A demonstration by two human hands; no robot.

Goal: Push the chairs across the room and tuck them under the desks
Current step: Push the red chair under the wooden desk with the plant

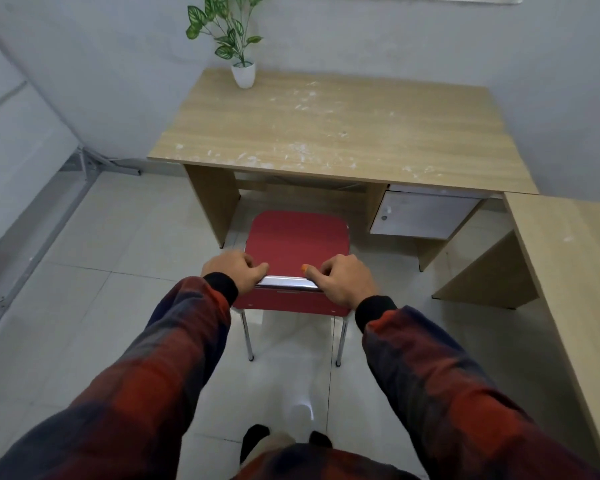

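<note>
The red chair (297, 242) is gripped at its backrest rail by the left hand (234, 273) and right hand (347, 280), facing the desk (343, 133) opening but not yet tucked under.

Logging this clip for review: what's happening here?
A person grips the chrome top rail of a red chair, left hand and right hand at either end. The chair faces the knee space of a wooden desk that stands against the wall. Its seat front is about at the desk's front edge, so it is not yet tucked in. A potted plant sits on the desk's far left corner.
</note>
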